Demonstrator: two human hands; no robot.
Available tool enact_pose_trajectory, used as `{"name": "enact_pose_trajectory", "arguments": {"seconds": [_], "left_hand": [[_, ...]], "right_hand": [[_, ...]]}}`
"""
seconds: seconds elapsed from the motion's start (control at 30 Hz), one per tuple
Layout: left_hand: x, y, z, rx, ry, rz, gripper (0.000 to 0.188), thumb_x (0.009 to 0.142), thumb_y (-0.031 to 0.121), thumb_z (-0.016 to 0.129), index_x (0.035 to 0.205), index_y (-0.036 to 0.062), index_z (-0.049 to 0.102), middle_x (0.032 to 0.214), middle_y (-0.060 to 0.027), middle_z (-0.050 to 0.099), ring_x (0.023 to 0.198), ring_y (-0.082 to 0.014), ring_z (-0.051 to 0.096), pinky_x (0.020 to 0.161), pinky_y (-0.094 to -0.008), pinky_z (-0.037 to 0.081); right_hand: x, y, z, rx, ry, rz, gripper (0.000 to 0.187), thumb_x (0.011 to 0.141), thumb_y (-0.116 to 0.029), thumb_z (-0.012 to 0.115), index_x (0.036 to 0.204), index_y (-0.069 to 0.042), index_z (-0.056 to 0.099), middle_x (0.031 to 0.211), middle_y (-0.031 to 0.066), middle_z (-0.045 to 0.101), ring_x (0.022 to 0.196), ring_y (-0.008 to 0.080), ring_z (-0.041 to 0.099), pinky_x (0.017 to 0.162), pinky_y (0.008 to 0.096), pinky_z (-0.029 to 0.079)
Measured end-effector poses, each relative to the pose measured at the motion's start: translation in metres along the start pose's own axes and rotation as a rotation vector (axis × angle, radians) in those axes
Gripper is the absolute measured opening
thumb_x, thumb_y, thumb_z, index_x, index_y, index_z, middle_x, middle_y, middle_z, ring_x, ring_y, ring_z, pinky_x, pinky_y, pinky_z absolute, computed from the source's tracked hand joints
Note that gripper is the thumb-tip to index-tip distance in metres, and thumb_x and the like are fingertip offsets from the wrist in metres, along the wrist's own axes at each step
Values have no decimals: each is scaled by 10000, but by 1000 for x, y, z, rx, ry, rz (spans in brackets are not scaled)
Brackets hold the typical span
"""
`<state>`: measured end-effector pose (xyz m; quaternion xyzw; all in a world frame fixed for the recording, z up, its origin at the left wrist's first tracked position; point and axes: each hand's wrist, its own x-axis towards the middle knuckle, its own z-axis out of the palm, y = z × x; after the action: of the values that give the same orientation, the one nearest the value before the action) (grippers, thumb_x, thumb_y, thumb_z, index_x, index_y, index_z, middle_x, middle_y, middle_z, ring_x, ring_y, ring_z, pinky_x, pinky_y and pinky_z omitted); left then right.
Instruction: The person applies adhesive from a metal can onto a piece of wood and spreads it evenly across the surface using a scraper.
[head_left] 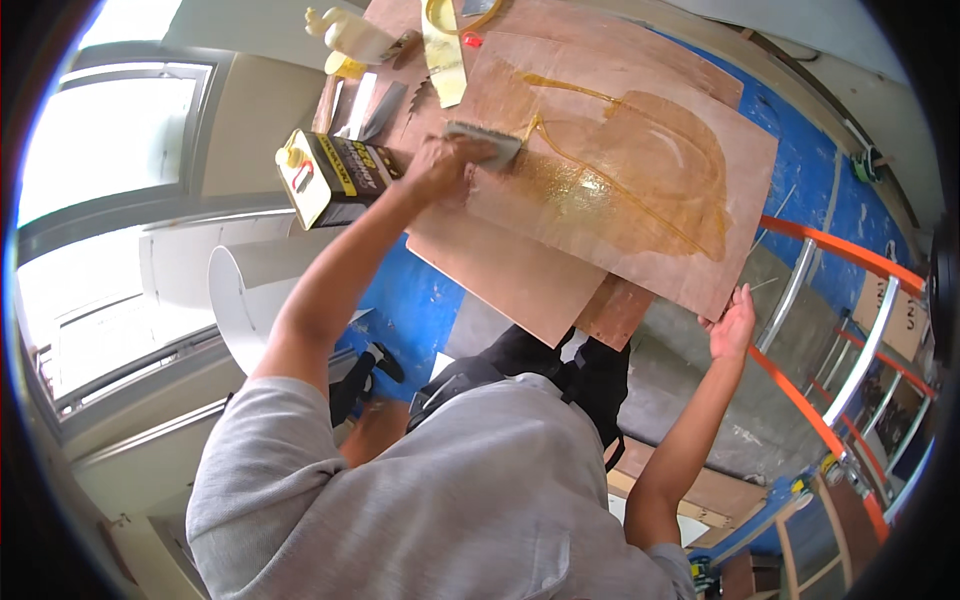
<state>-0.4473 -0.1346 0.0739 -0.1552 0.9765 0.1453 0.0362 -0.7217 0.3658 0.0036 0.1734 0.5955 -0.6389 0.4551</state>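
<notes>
- The step in hand looks like spreading: the left hand (pixel 440 168) pinches a flat grey spreader (pixel 492 147) against the thin wooden board (pixel 748 165), at its left side.
- The board lies over other sheets, a lower board (pixel 505 275) among them, in front of the person, its near right corner jutting toward the right hand (pixel 733 322).
- That right hand is loosely spread, palm turned up, fingertips at the corner (whether they bear any weight, I cannot tell).
- Amber liquid (pixel 697 228) covers much of the board's right half as a film, with thicker lines running through it; a glossy patch shines near the spreader.
- The tin (pixel 345 175) stands to the left, just beyond the left forearm.
- The next move seems to call for a low, even stroke from the spreader through those thick lines, the board held steady, and care to keep liquid off the edges.
</notes>
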Motion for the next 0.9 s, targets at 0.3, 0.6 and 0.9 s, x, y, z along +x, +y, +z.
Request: {"name": "enact_pose_trajectory", "arguments": {"seconds": [0.3, 0.6, 0.9], "left_hand": [[-10, 36, -32, -139, -21, -200, 587, 793, 11, 581, 1342, 210, 634, 1059, -156, 729, 944, -319, 711, 783, -426, 557], [-35, 85, 0, 146, -201, -231, 572, 821, 60, 542, 1368, 216, 606, 1203, -112, 703, 893, -351, 708, 767, -460, 568], [-48, 79, 8, 185, -55, -544, 421, 911, 166, 538, 1324, 143, 613, 995, -183, 730, 897, -372, 702, 770, -478, 559]], "right_hand": [[1, -7, -2, 22, -87, 3, 605, 979, -628, 445, 1336, -154, 560, 1219, 7, 627, 1031, 182, 597, 691, 366, 513], [2, -7, -6, 24, -123, 28, 616, 981, -624, 443, 1352, -143, 545, 1215, 12, 621, 1023, 188, 599, 705, 370, 526], [0, -16, -5, 19, -195, 84, 653, 977, -632, 440, 1399, -139, 517, 1242, 23, 618, 1029, 194, 598, 747, 408, 552]]}}
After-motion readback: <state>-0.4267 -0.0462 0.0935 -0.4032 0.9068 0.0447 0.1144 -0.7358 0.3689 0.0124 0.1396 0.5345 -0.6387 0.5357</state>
